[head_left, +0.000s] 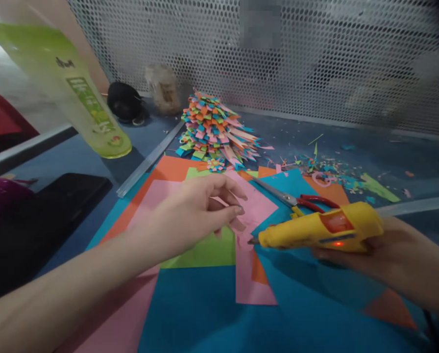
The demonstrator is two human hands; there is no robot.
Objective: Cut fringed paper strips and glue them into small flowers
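My right hand (pixel 399 257) grips a yellow glue gun (pixel 296 234) with a small red light lit on its side. Its nozzle points left, close to the fingertips of my left hand (pixel 199 206). That hand hovers palm inward over the paper, fingers loosely bent and apart, with nothing visible in them. Beneath lie overlapping sheets: a pink strip (pixel 252 287), a green sheet (pixel 205 252) and blue paper (pixel 190 304). Red-handled scissors (pixel 289 198) rest on the sheets behind the glue gun. A small multicoloured paper flower (pixel 215 164) lies at the paper's far edge.
A cone-shaped heap of coloured paper strips (pixel 212 127) stands at the back. Paper scraps (pixel 333 171) are scattered to its right. At left are a green liquid bottle (pixel 90 108), a clear ruler (pixel 149 159) and a black phone (pixel 76 191). A perforated metal panel (pixel 205 44) closes the back.
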